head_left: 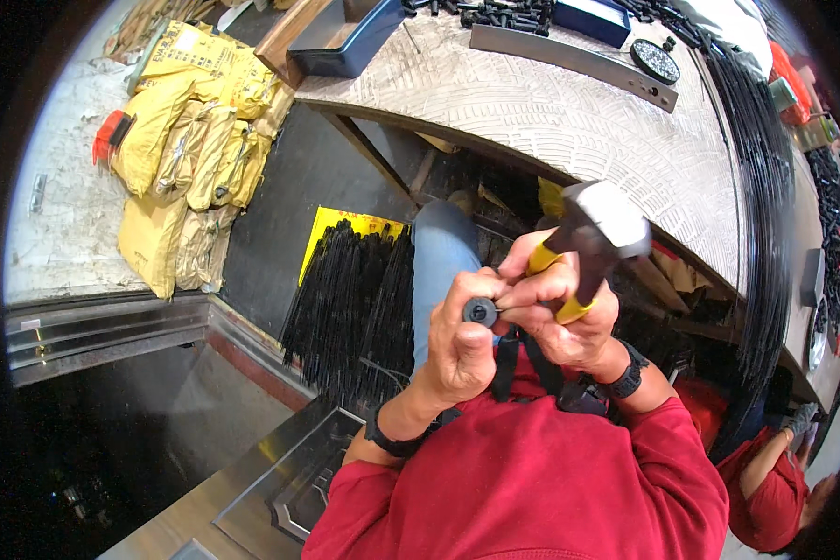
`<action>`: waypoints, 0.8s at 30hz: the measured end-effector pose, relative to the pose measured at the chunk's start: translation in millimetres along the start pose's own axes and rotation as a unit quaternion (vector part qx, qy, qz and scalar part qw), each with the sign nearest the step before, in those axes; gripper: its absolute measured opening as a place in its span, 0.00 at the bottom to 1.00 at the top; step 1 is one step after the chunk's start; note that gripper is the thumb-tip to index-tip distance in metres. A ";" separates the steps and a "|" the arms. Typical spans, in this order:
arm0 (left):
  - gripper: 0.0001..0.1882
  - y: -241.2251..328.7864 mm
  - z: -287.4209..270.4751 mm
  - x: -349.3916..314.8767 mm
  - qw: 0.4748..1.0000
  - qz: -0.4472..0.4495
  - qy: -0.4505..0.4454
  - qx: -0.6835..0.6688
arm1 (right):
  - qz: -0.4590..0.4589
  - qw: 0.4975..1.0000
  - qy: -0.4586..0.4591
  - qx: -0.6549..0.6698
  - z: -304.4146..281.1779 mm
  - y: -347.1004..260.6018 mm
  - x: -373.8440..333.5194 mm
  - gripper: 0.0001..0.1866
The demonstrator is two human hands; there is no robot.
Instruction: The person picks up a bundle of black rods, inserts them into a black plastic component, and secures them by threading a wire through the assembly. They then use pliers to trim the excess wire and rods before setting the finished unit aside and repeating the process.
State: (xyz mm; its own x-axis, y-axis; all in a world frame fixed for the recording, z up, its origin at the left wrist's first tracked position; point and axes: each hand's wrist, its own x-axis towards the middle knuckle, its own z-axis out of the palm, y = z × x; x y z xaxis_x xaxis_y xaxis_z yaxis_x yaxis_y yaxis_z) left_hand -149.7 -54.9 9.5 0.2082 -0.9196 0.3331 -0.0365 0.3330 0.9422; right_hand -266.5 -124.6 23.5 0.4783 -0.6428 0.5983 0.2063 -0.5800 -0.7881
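In front of my chest, my left hand (465, 341) is closed round a small black cylindrical part (480, 311) whose round end, with a dark recess in its middle, faces up. The rest of that part is hidden by my fingers. My right hand (579, 322) grips pincers (609, 224) with yellow-and-black handles and a broad head, shiny on top, pointing up and away. The thumb and fingertips of that hand meet the fingers of my left hand beside the black part. Whether they pinch something small there, I cannot tell.
A bundle of thin black rods (350, 299) stands by my leg. Ahead is a patterned worktable (569, 117) with a blue bin (350, 42), a metal bar (569, 63) and small black parts. Long black strands (751, 205) hang at its right. Yellow sacks (191, 140) lie left; a co-worker (775, 485) is at right.
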 end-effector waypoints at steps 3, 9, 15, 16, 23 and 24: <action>0.28 -5.1 -2.7 0.3 1.000 0.021 -0.008 0.016 | 0.020 0.999 0.042 0.025 10.2 -1.5 -0.1 0.07; 0.30 -16.3 -14.8 0.1 0.999 -0.031 0.010 0.017 | 0.070 0.997 -0.020 0.031 8.2 5.9 6.3 0.10; 0.31 -20.9 -32.1 4.8 0.997 -0.019 0.021 -0.069 | -0.073 0.849 -0.245 -0.461 -60.2 -25.8 20.2 0.13; 0.33 -18.7 -33.7 5.4 0.997 -0.042 0.015 -0.063 | -0.067 0.834 -0.272 -0.475 -66.3 -28.7 16.9 0.12; 0.33 -5.9 -23.6 8.6 0.997 -0.063 0.004 0.040 | -0.052 0.798 -0.338 -0.496 -57.2 -30.7 28.6 0.13; 0.33 -3.2 -23.6 10.3 0.997 -0.065 -0.008 0.030 | -0.057 0.793 -0.316 -0.517 -56.4 -31.9 30.8 0.13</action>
State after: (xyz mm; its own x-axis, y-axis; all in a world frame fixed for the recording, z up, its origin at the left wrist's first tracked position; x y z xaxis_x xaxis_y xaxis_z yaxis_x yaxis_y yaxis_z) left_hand -124.4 -60.6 9.1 0.1994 -0.9576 0.2081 -0.0687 0.1982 0.9777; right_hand -306.5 -154.2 75.2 0.9069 -0.3673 0.2065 -0.3758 -0.9267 0.0020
